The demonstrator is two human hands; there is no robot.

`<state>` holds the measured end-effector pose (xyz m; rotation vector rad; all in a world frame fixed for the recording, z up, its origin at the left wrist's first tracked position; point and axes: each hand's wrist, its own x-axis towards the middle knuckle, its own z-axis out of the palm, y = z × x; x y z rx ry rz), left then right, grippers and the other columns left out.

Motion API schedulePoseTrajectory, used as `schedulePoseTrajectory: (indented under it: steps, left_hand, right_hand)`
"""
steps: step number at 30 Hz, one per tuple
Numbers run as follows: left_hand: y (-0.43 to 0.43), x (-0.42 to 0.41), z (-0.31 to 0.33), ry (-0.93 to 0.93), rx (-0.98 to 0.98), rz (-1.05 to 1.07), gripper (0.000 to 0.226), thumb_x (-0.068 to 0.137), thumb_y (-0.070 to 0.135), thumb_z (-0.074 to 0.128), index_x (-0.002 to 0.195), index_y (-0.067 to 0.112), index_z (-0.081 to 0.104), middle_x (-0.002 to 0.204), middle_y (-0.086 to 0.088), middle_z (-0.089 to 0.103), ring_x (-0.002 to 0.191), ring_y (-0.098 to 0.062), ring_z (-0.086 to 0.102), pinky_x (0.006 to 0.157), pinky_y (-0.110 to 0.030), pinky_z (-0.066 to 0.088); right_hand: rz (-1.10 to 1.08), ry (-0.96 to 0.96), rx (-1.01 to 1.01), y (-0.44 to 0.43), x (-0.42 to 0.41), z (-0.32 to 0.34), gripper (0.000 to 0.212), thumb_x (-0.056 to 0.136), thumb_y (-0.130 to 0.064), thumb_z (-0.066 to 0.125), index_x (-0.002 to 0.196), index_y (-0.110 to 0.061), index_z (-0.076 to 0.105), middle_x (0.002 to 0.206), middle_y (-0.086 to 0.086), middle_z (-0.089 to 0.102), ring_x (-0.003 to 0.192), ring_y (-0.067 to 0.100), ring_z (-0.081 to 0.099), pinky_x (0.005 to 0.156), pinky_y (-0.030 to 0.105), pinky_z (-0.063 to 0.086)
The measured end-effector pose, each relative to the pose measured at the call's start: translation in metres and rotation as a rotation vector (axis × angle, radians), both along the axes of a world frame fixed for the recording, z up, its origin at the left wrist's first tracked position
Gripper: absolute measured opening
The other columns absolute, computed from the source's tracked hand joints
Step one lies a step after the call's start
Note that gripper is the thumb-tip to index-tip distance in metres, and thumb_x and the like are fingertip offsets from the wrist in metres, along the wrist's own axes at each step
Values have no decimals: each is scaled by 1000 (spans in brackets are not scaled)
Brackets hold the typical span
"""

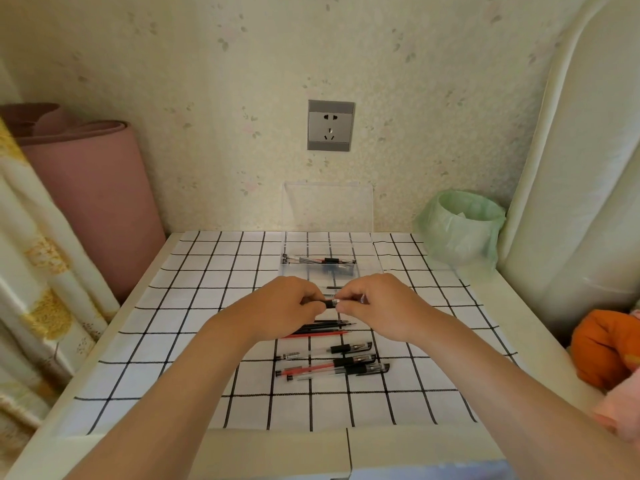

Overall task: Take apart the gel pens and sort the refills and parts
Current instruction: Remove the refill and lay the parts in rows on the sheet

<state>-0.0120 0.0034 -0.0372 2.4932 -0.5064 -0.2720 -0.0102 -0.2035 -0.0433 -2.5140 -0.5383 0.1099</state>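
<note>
Nearest the body, three whole pens (pixel 332 362) lie on the checked cloth (pixel 194 306), long axes L-R, caps to the right. Just beyond, a small pile of refills (pixel 320 329), black w/ one red, same L-R lie, btwn the wrists. Past those, both hands meet mid-table. The left hand (pixel 287 306) is curled round the dark grip end of a pen (pixel 327 303), and the right hand (pixel 374 306) pinches the other end, thumb & forefinger by the silver ring (pixel 335 302). The pen is level, axis L-R, bridging the gap btwn the hands, neither hand nearer. So prob. the next move is a twist or pull apart along that line, hands going sideways. Farther back, a clear box (pixel 367 247) holds more pens & parts; which compartment, can't tell.
</note>
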Motion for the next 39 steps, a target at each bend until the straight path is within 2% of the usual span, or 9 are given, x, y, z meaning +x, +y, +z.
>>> schedulePoseTrajectory:
  steps: [6, 10, 13, 17, 20, 23, 29, 34, 39]
  left_hand:
    - [8, 2, 0, -50, -17, -48, 18, 97, 30, 57, 83, 35, 67, 69, 10, 62, 53, -2, 47, 55, -18, 38]
    - [9, 1, 0, -102, -21, -75, 12, 93, 25, 65, 99, 29, 74, 82, 12, 67, 70, -3, 57, 65, -17, 43]
    - [6, 3, 0, -173, -14, -61, 14, 90, 23, 68, 102, 26, 75, 88, 12, 67, 76, -5, 59, 68, -13, 43]
    - [9, 9, -4, -208, 8, -16, 17, 90, 29, 67, 107, 28, 73, 96, 12, 68, 85, -6, 60, 78, -25, 49]
    - [22, 16, -8, -301, 72, 114, 32, 91, 37, 65, 122, 29, 65, 116, 9, 62, 109, -11, 53, 93, -31, 46]
    - [34, 23, -13, -364, 68, 272, 42, 95, 36, 59, 134, 26, 52, 130, 2, 48, 122, -16, 42, 96, -30, 42]
    - [32, 30, -22, -226, 72, 298, 57, 96, 38, 56, 145, 15, 38, 140, -4, 37, 128, -21, 39, 99, -32, 41]
    - [21, 34, -31, -127, 103, 305, 52, 96, 38, 57, 136, 10, 42, 134, -7, 36, 124, -23, 40, 100, -38, 43]
    - [21, 34, -32, -151, 140, 315, 50, 96, 41, 55, 133, 10, 46, 134, -8, 37, 121, -23, 40, 99, -37, 44]
  right_hand:
    - [44, -72, 0, 6, -6, -1, 19, 95, -37, 59, 99, -28, 75, 76, -3, 69, 67, 9, 60, 68, 34, 51]
    - [33, 63, 123, 9, -9, -8, 18, 97, -32, 58, 89, -29, 74, 60, -4, 57, 51, 4, 44, 55, 23, 36]
    - [-13, 113, 173, 13, -7, -9, 24, 97, -30, 57, 77, -37, 68, 62, -4, 56, 57, 12, 50, 61, 30, 42]
    - [-34, -38, 21, 20, 0, -8, 17, 96, -32, 58, 100, -30, 75, 85, -6, 61, 81, 13, 58, 76, 32, 47]
    - [-100, -120, 26, 21, 10, -7, 21, 95, -32, 60, 114, -35, 70, 107, -15, 67, 96, 5, 59, 86, 29, 49]
    - [-226, -212, 35, 16, 27, -6, 21, 96, -31, 59, 113, -34, 70, 107, -14, 67, 93, 7, 59, 83, 29, 49]
    - [-366, -278, -13, 14, 71, -6, 20, 96, -30, 58, 111, -32, 70, 110, -10, 67, 92, 11, 59, 78, 29, 48]
    - [-318, -169, -122, 19, 99, -13, 19, 97, -29, 56, 110, -34, 70, 110, -6, 69, 93, 15, 61, 76, 28, 47]
    - [-244, -109, -250, 25, 109, -22, 28, 100, -22, 48, 119, -29, 68, 120, -2, 68, 103, 20, 62, 89, 34, 51]
